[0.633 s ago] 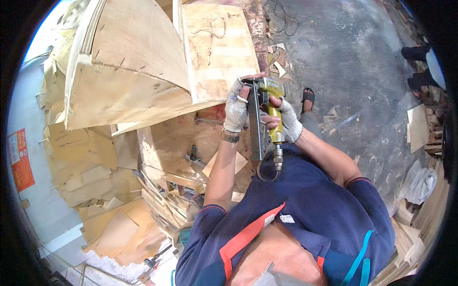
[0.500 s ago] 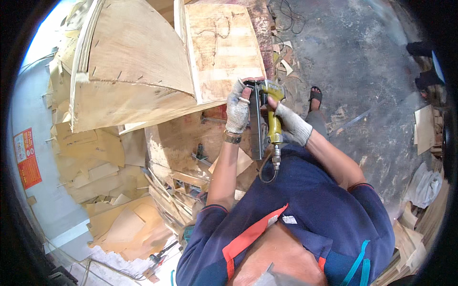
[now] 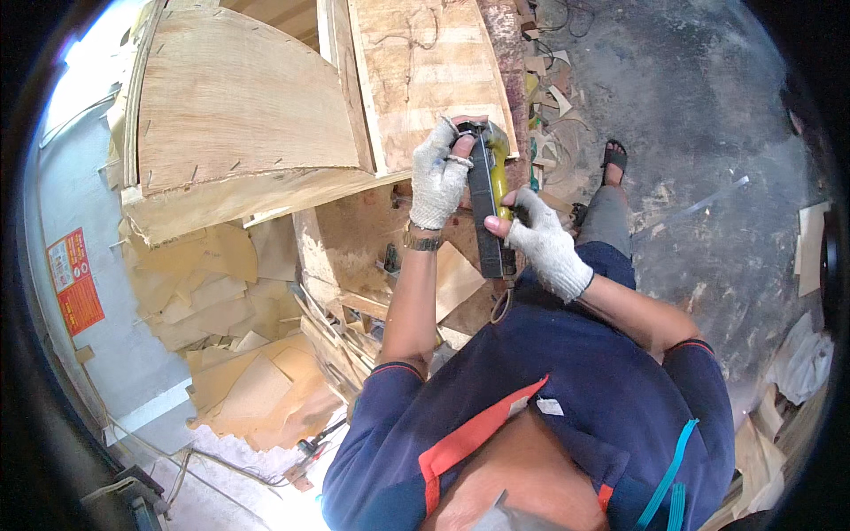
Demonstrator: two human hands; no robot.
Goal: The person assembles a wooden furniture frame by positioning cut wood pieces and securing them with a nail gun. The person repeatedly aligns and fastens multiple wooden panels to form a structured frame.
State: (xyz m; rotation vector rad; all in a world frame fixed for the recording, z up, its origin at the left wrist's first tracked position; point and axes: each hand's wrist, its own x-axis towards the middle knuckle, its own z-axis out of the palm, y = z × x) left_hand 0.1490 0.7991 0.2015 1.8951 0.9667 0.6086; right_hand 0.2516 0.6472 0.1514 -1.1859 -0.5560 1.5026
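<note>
A yellow and black pneumatic staple gun [image 3: 482, 199] is held upright in front of me, its long dark magazine facing up. My left hand [image 3: 438, 184], in a white fingerless glove, is closed around the head of the tool. Lower down, my gloved right hand [image 3: 551, 252] grips the magazine and handle side between thumb and fingers. An air hose loop [image 3: 502, 306] hangs under the handle. Just beyond my left hand stands a plywood piece with a curved panel [image 3: 243, 102] and staples along its edges. A second, stained panel [image 3: 434, 71] adjoins it.
Sheets of thin board [image 3: 217, 292] lie at left beside a pale blue wall [image 3: 133, 327] with a red poster [image 3: 76, 281]. Wood strips [image 3: 332, 341] pile up below the plywood. Scraps [image 3: 560, 99] litter the dark floor [image 3: 691, 159]. White plastic [image 3: 801, 354] lies at right.
The staple gun has turned, its magazine now facing me more and hiding much of the handle. My right hand has shifted from the trigger area down to the magazine.
</note>
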